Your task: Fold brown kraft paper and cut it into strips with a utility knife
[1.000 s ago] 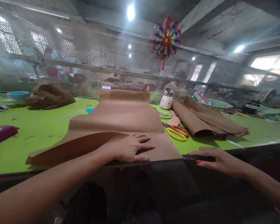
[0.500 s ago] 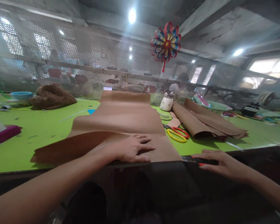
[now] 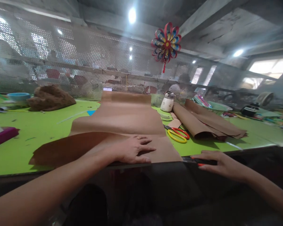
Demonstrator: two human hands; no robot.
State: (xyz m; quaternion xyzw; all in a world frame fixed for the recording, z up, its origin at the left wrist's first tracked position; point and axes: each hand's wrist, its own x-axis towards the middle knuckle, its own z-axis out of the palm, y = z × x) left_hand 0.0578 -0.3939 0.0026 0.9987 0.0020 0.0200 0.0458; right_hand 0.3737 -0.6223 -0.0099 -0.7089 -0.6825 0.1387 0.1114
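My left hand [image 3: 134,150] lies flat with fingers spread, pressing on a large sheet of brown kraft paper [image 3: 122,117]. The sheet's left part curls up beside my forearm. At the table's front edge, my right hand [image 3: 223,164] is closed around a black and red utility knife [image 3: 206,161]. Its blade points left, at the near right corner of the sheet; whether it touches the paper I cannot tell. Scissors [image 3: 178,135] with one yellow and one red handle loop rest just right of the sheet.
Rolled brown paper [image 3: 195,122] lies to the right, near a white bottle [image 3: 167,102]. Crumpled brown material [image 3: 52,98] and a blue bowl [image 3: 18,96] stand at the back left. A purple object [image 3: 6,136] sits at left on the green table [image 3: 49,121].
The whole view has shifted slightly. My left hand stays flat on the paper, and my right hand keeps its grip on the knife at the sheet's corner.
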